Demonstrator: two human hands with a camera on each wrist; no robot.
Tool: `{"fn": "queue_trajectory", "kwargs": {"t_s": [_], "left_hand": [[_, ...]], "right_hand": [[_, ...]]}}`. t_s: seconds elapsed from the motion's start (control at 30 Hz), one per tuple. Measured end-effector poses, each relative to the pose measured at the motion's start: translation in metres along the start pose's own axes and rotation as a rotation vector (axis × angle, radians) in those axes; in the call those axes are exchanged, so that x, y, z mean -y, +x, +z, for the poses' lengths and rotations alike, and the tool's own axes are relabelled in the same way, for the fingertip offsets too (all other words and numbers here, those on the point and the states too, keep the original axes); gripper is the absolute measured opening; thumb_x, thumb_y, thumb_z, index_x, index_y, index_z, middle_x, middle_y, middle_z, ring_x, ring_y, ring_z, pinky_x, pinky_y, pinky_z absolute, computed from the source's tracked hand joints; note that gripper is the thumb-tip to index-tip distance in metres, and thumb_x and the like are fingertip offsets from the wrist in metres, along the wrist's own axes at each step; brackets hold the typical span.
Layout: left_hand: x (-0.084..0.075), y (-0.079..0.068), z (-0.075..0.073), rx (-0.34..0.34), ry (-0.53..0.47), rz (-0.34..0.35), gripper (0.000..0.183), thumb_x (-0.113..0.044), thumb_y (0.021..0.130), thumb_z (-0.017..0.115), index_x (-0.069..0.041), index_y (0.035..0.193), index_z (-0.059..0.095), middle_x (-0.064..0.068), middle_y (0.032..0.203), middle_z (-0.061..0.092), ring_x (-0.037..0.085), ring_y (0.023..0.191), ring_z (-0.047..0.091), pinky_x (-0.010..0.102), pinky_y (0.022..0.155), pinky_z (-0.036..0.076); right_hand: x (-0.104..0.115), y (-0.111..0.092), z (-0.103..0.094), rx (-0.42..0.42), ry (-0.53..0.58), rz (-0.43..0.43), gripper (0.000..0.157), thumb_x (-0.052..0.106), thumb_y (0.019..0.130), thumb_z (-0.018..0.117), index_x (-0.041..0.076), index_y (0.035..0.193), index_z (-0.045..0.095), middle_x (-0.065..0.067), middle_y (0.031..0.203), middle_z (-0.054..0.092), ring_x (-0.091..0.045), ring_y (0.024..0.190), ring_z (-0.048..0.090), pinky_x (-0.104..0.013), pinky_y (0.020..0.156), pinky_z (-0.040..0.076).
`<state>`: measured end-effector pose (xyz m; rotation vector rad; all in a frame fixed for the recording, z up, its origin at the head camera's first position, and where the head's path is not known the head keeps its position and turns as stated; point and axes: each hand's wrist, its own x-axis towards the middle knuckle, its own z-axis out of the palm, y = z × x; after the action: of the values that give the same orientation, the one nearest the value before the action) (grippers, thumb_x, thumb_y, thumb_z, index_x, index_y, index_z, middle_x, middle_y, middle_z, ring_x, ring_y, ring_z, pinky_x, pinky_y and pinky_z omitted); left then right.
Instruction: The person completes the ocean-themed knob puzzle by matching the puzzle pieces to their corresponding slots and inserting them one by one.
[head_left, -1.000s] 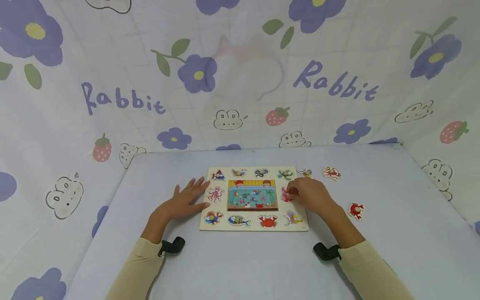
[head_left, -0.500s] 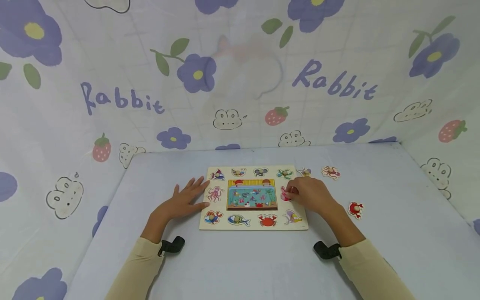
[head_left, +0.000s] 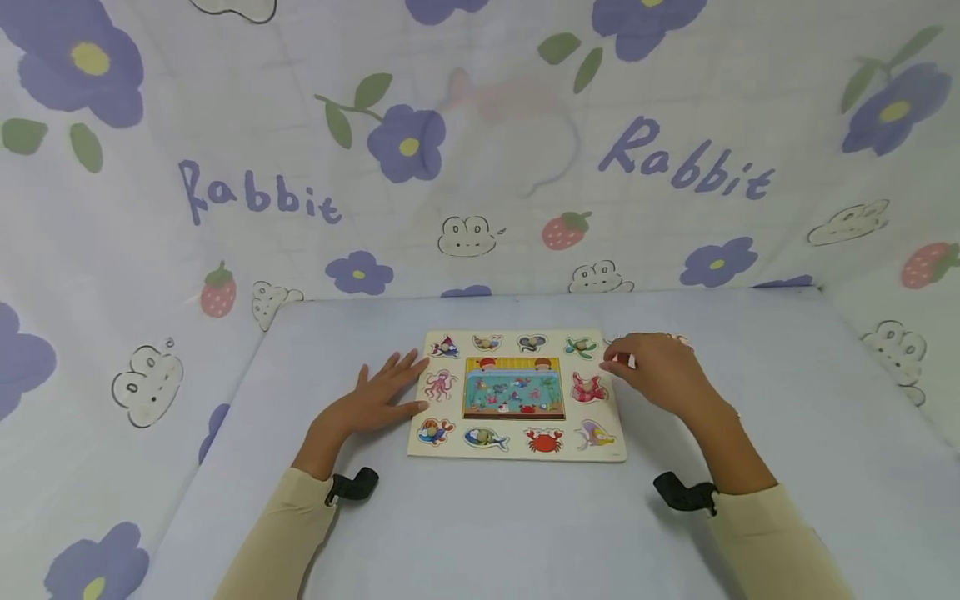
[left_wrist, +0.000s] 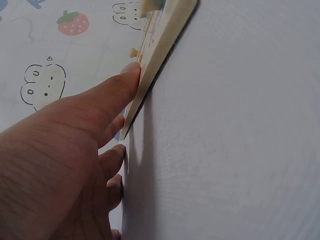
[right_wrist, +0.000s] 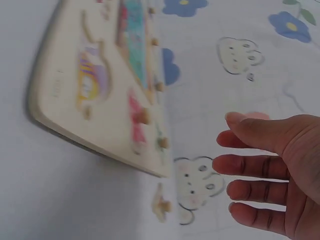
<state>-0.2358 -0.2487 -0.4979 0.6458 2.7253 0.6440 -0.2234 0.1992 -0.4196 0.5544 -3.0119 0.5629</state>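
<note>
A wooden peg puzzle board [head_left: 513, 455] with sea-animal pieces lies flat on the table. My left hand [head_left: 375, 396] rests at its left edge with straight fingers; in the left wrist view the thumb [left_wrist: 131, 69] touches the board's edge. My right hand [head_left: 660, 375] hovers just off the board's right side, fingers loosely bent and nothing between them. The pink piece [head_left: 588, 387] sits at the board's right side, its wooden knob [right_wrist: 143, 117] visible in the right wrist view. Pictures of an octopus [head_left: 440, 386] and a crab [head_left: 543, 440] show without knobs.
Beyond the board's corner lies a loose knobbed piece [right_wrist: 161, 206]. An octopus piece [head_left: 680, 340] peeks out behind my right hand; the loose crab piece is almost wholly hidden by that arm. A patterned cloth [head_left: 487, 167] hangs behind the table.
My right hand has let go of the pink piece and moved right and slightly up, off the board. The left hand stays in place. The head view has shifted a little.
</note>
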Motion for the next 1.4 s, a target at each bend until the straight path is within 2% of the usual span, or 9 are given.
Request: {"fn": "queue_trajectory", "kwargs": {"t_s": [0.23,0.5,0.73,0.97,1.17,1.4], "left_hand": [[0.002,0.004,0.001,0.007,0.017,-0.011,0.079,-0.054,0.101,0.055,-0.025,0.164,0.019,0.006,0.171,0.007,0.034,0.156,-0.001,0.07,0.115,-0.009],[-0.001,0.001,-0.001,0.004,0.001,-0.001,0.079,-0.052,0.1,0.057,-0.021,0.164,0.022,0.01,0.17,0.01,0.038,0.156,0.0,0.072,0.114,-0.009],[-0.002,0.001,-0.002,-0.004,0.007,-0.003,0.079,-0.051,0.1,0.058,-0.022,0.164,0.022,0.009,0.17,0.01,0.037,0.156,0.001,0.072,0.114,-0.009],[-0.004,0.002,0.0,0.0,0.019,-0.012,0.079,-0.052,0.1,0.057,-0.022,0.164,0.021,0.01,0.17,0.01,0.038,0.156,0.001,0.072,0.114,-0.008],[-0.005,0.002,-0.001,-0.006,0.023,-0.01,0.078,-0.051,0.1,0.058,-0.022,0.164,0.022,0.009,0.17,0.011,0.037,0.156,0.001,0.071,0.115,-0.008],[-0.005,0.002,-0.001,-0.008,0.005,-0.004,0.078,-0.051,0.1,0.058,-0.021,0.164,0.023,0.01,0.17,0.012,0.038,0.156,0.002,0.072,0.114,-0.008]], "right_hand": [[-0.012,-0.014,-0.03,-0.007,-0.015,0.02,0.024,0.026,0.095,0.074,0.01,0.113,0.077,0.004,0.083,0.067,-0.019,0.076,0.055,-0.032,0.061,0.045],[-0.041,-0.048,-0.044,0.052,-0.055,0.041,0.019,0.022,0.093,0.076,0.01,0.108,0.076,0.006,0.081,0.068,-0.015,0.07,0.053,-0.03,0.056,0.044],[-0.081,-0.075,-0.041,0.116,-0.063,0.079,0.023,0.017,0.09,0.078,0.006,0.11,0.075,0.006,0.083,0.067,-0.017,0.074,0.056,-0.029,0.056,0.046],[-0.111,-0.099,-0.027,0.163,-0.039,0.101,0.025,0.021,0.089,0.079,0.008,0.11,0.075,0.01,0.082,0.063,-0.014,0.074,0.054,-0.029,0.057,0.044],[-0.124,-0.107,-0.018,0.186,-0.028,0.124,0.027,0.021,0.088,0.079,0.009,0.111,0.074,0.009,0.083,0.061,-0.014,0.075,0.052,-0.029,0.057,0.043],[-0.125,-0.105,-0.017,0.192,-0.025,0.125,0.029,0.02,0.088,0.079,0.008,0.114,0.074,0.009,0.083,0.062,-0.014,0.075,0.052,-0.028,0.058,0.044]]}}
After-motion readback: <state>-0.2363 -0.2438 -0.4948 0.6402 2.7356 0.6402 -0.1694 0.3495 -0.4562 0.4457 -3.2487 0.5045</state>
